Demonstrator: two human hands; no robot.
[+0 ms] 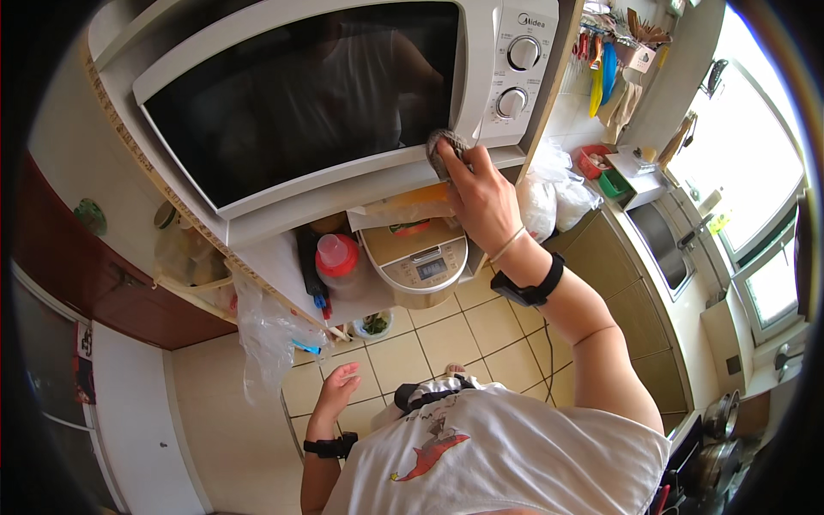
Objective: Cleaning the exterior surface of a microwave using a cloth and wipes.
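My right hand (486,199) grips a bunched grey-brown cloth (446,153) and presses it to the lower right corner of the door of a white Midea microwave oven (302,103). Two control knobs (524,53) sit on the panel just above that hand. My left hand (337,388) hangs low by my side, holding nothing, its fingers loosely apart. Below the microwave, a gold and white rice cooker (421,257) stands on a lower shelf. Left of it is a bottle with a red collar (337,254).
A plastic bag (257,335) hangs from the shelf's left side. White bags (553,193) hang right of the shelf unit. Farther right run a counter with a sink (660,244) and a window. A bin with green scraps (373,323) stands on the tiled floor (438,347).
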